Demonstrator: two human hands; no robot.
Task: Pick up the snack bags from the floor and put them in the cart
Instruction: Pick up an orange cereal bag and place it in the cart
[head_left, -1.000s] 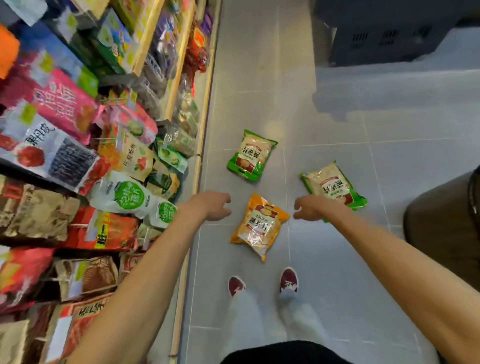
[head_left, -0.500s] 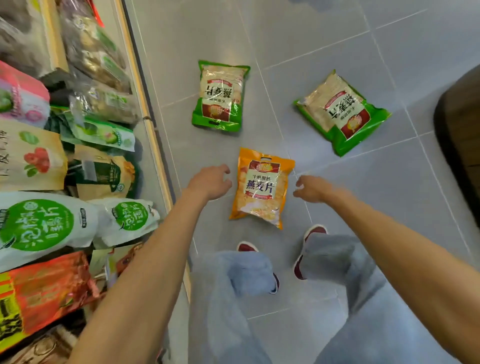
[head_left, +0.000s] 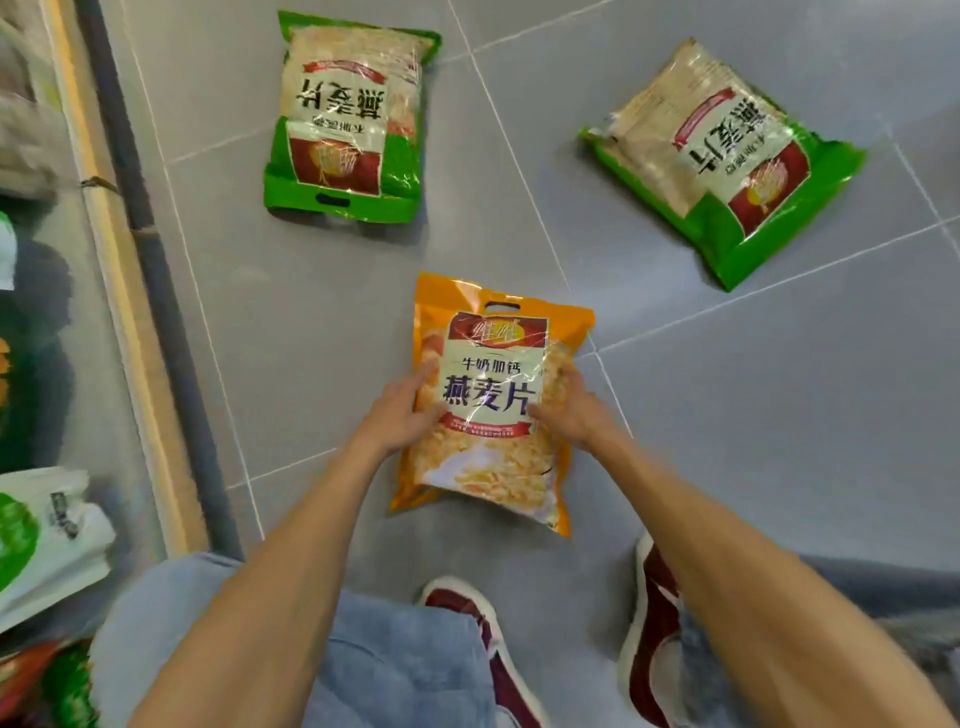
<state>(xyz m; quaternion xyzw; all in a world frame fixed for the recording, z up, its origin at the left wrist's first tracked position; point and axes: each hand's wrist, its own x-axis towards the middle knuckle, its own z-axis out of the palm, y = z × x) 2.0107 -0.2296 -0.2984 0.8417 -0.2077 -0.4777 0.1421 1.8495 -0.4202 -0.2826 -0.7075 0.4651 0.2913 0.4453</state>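
Observation:
An orange snack bag (head_left: 493, 358) lies on the grey tiled floor just ahead of my feet. My left hand (head_left: 400, 410) grips its left edge and my right hand (head_left: 563, 413) grips its right edge, thumbs on the front of the bag. A green snack bag (head_left: 348, 119) lies flat further ahead on the left. Another green snack bag (head_left: 727, 161) lies at an angle to the far right. The cart is out of view.
A shop shelf (head_left: 130, 291) with a yellow-edged base runs along the left, holding packaged goods (head_left: 36, 535). My knees in light jeans (head_left: 405, 660) and red shoes (head_left: 649, 613) are at the bottom. Grey floor tiles (head_left: 779, 441) stretch to the right.
I have crouched lower, so the bags look much nearer. Both hands have moved inward from beside the orange bag and taken hold of its two sides.

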